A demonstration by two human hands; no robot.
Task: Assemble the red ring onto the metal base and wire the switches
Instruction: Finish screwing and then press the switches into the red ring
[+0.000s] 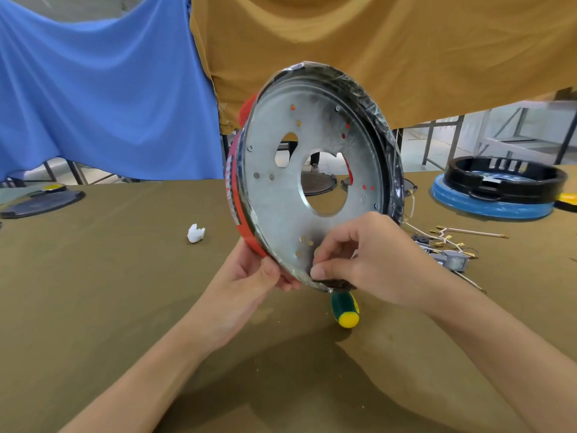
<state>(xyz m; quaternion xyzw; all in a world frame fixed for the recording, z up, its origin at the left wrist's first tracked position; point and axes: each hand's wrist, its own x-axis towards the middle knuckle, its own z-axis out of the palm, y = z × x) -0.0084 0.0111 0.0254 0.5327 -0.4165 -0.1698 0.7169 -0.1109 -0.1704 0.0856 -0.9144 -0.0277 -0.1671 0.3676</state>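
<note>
Held tilted above the worktop (93, 276), the metal base (281, 195) with its red ring (240, 220) is gripped at its lower rim by the left hand (249, 276), the right hand (368, 257) pinching beside it.

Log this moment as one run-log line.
left hand: holds metal base with red ring, tilted up | right hand: pinches lower rim | screwdriver: on table | wired switches: untouched

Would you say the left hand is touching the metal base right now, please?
Touching. The head view shows the left hand cupping the lower left edge of the metal base, its thumb lying on the rim beside the red ring.
</note>
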